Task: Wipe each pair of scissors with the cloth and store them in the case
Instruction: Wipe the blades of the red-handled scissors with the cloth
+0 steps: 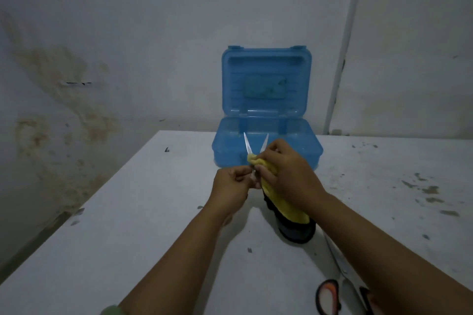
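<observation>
A small pair of scissors points away from me with its two thin blades spread open in a V. My left hand grips its handle end, which is hidden inside the fist. My right hand presses a yellow cloth with a dark underside against the blades near their pivot. The cloth hangs down to the table. Behind the hands stands the blue plastic case, its lid upright and open. A larger pair of scissors with black and orange handles lies flat on the table under my right forearm.
The white table has scuffs and dark flecks, mostly on its right side. Its left edge runs diagonally close to a stained wall. A white pipe runs up the back wall to the right of the case.
</observation>
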